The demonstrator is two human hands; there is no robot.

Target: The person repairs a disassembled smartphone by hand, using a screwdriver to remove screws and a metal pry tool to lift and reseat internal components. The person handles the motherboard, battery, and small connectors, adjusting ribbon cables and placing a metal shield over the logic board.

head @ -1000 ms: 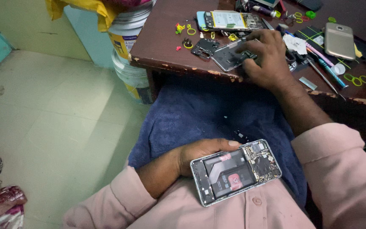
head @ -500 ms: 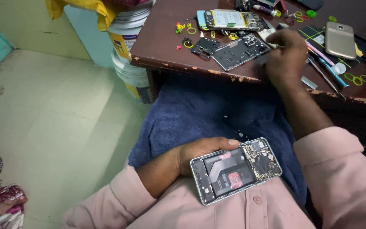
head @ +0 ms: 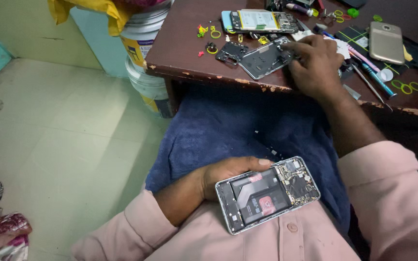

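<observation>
My left hand (head: 228, 171) rests on my lap and grips an opened phone (head: 267, 193) by its left end, its back off and its battery and circuit board facing up. My right hand (head: 315, 63) reaches onto the brown table (head: 189, 72). Its curled fingertips touch the right end of a grey phone back panel (head: 262, 60). Whether they pinch anything small is hidden. A small black frame piece (head: 232, 50) lies just left of the panel.
A second opened phone (head: 260, 20) lies further back on the table, a gold phone (head: 386, 42) at the right, with screwdrivers (head: 371, 79) and yellow-green rings (head: 405, 87) nearby. A blue cloth (head: 228, 125) covers my lap. Stacked paint buckets (head: 143, 43) stand left of the table.
My right hand slid right off the grey panel, then came back a little so its fingertips meet the panel's right end. My left hand and the opened phone stayed still.
</observation>
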